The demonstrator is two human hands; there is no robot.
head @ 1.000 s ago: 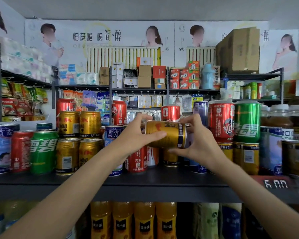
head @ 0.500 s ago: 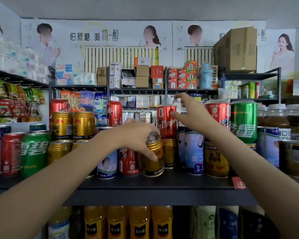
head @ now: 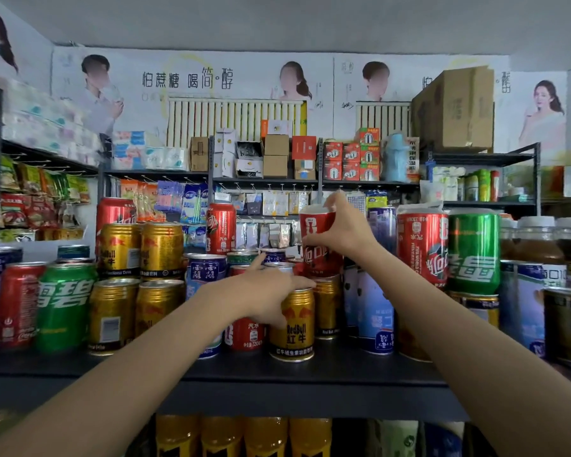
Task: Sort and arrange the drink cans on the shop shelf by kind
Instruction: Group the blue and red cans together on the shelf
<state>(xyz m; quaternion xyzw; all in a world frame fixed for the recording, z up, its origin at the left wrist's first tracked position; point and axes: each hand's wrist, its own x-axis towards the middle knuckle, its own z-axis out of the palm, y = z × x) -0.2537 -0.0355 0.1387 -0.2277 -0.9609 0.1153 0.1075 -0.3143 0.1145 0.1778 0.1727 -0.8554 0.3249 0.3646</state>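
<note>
The right hand [head: 338, 230] grips a red can [head: 317, 245] high on its body, fingers curled round it near the rim, and holds it upright. Whether its base rests on the gold can [head: 327, 305] directly below or hangs just clear of it cannot be told. Its long axis stands vertical, in line with that gold can, and it is plainly the right hand's piece; the left hand is lower and to the left of it.

The left hand [head: 267, 298] lies over the top and near side of a gold Red Bull can [head: 292, 324], which stands upright at the front of the shelf [head: 343, 384], just below and left of the red can. The fingers reach across its lid and the thumb runs down its side; they look only lightly bent, so I judge it a steadying touch more than a firm grip.

The other red cans stand apart from the right hand: a big one [head: 421, 245] just to its right, a slimmer one [head: 221, 227] to its left beyond the left hand's fingertips. More gold cans [head: 139, 249] are stacked well to the left. So the red can probably has to travel sideways, keeping upright, while the gold one belongs leftward.
</note>
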